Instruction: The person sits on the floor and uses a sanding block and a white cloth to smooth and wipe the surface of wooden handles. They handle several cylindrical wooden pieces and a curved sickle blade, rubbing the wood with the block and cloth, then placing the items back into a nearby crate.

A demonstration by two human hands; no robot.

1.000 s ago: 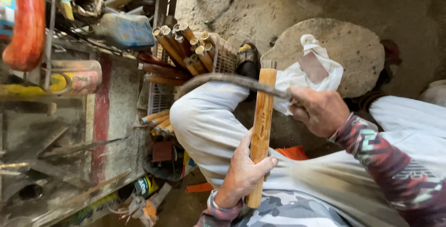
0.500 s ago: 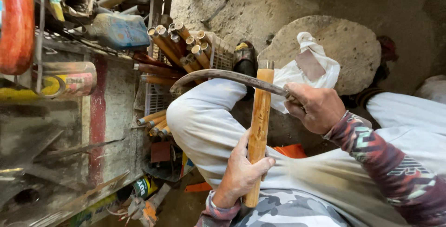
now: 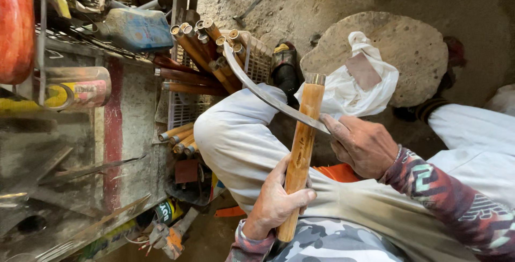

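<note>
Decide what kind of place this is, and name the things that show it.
Probably a small craft workshop: the left hand holds a bamboo stick, the right hand a curved blade, with bundled bamboo tubes beside a cluttered workbench.

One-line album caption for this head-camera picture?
Left hand grips a bamboo stick; right hand sets a curved blade against it.

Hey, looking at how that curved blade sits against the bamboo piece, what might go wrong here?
1. The curved blade lies across the bamboo piece right above the knee; a slip might send the edge into the trouser leg.
2. The left hand grips the bamboo below the blade, so a downward slip might reach its fingers.
3. The right hand seems to pinch the blade close to the metal, which may give poor control.
</note>
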